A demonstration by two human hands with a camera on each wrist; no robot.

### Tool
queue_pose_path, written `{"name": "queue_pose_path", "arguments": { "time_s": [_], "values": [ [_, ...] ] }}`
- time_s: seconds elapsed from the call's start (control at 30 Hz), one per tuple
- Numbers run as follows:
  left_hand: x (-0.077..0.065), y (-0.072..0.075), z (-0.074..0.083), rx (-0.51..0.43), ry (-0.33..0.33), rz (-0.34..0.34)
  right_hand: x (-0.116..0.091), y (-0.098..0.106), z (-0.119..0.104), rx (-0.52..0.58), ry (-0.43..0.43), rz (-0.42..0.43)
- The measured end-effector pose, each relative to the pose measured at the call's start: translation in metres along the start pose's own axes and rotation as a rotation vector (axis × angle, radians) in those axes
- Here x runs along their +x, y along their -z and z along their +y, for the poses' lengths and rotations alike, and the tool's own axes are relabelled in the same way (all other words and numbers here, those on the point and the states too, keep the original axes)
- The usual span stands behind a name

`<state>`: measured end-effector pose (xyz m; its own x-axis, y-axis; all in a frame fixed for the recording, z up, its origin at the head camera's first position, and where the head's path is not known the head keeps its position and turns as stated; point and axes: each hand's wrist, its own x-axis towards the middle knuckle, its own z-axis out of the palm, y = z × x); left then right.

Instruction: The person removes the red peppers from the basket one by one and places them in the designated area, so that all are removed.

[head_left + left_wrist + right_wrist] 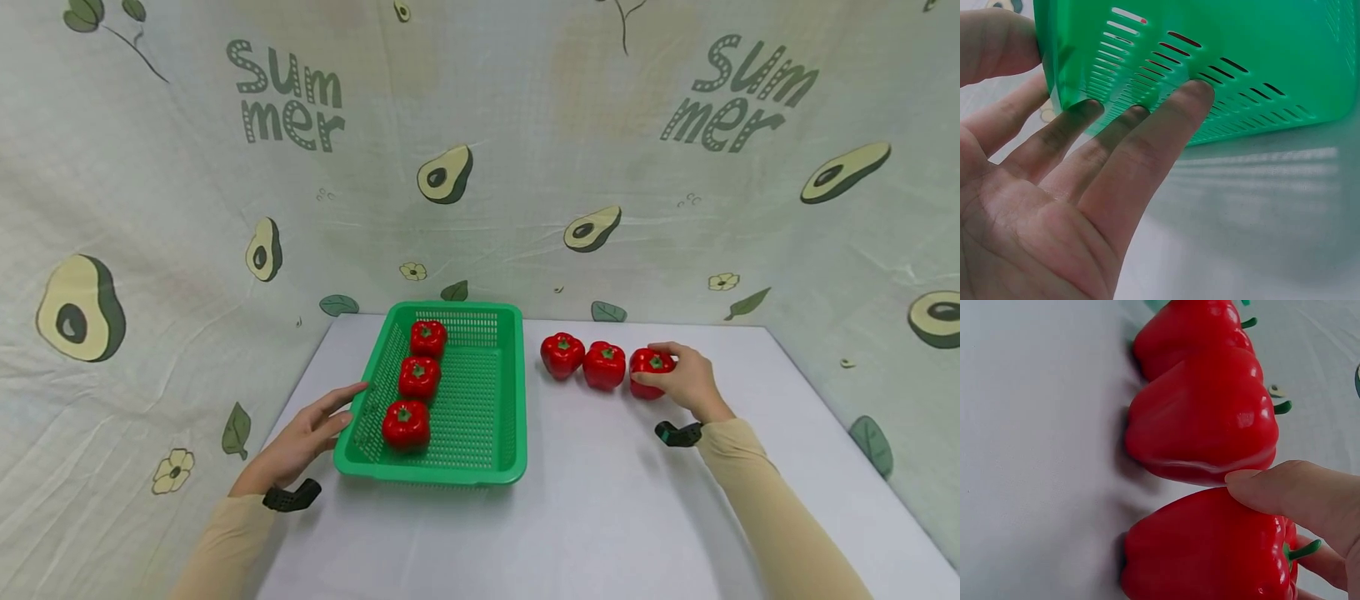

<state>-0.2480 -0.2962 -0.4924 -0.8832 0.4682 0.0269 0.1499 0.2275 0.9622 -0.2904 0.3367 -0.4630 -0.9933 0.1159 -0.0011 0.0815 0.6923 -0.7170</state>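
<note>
My right hand (690, 385) holds the rightmost red bell pepper (649, 363) by its top, thumb on one side and fingers on the other. In the right wrist view that bell pepper (1210, 550) rests on the table with its green stem (1305, 550) showing. My left hand (303, 437) is at the left side of a green plastic basket (517, 400). In the left wrist view, its outstretched fingers (1141, 150) touch the slotted outer wall, while the thumb (997, 47) meets the rim. Inside the basket, three red bell peppers (420, 379) stand in a column along the left.
Two more red bell peppers, one in the middle (603, 365) and one nearer the basket (562, 355), stand in a row on the white table (600, 500). A cloth (517, 100) printed with avocados hangs behind and around the table.
</note>
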Motion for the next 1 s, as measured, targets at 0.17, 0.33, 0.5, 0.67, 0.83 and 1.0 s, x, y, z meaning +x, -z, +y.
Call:
{"name": "queue_pose_path", "arguments": {
  "time_s": [0.17, 0.33, 0.5, 0.67, 0.83, 1.0],
  "values": [
    [-0.0001, 0.0004, -0.0007, 0.004, 0.0, 0.002, 0.0005, -0.0004, -0.0019, -0.004, 0.007, -0.013],
    [-0.0001, 0.0003, -0.0017, 0.017, -0.008, 0.001, -0.0004, 0.0003, -0.0023, -0.008, 0.005, -0.017],
    [0.0, 0.0011, -0.0019, 0.027, -0.013, 0.007, -0.0008, -0.0003, -0.003, -0.009, -0.002, -0.011],
    [-0.0004, 0.0018, -0.002, 0.021, -0.015, 0.008, -0.0005, -0.0004, -0.0044, -0.019, 0.005, -0.009],
    [-0.0004, 0.0018, -0.0019, 0.021, -0.013, 0.007, -0.0006, 0.0008, -0.0054, -0.03, 0.01, -0.02],
    [-0.0001, 0.002, -0.0016, 0.022, -0.009, 0.005, -0.0009, 0.0028, -0.0072, -0.042, 0.007, -0.038]
  ]
}}
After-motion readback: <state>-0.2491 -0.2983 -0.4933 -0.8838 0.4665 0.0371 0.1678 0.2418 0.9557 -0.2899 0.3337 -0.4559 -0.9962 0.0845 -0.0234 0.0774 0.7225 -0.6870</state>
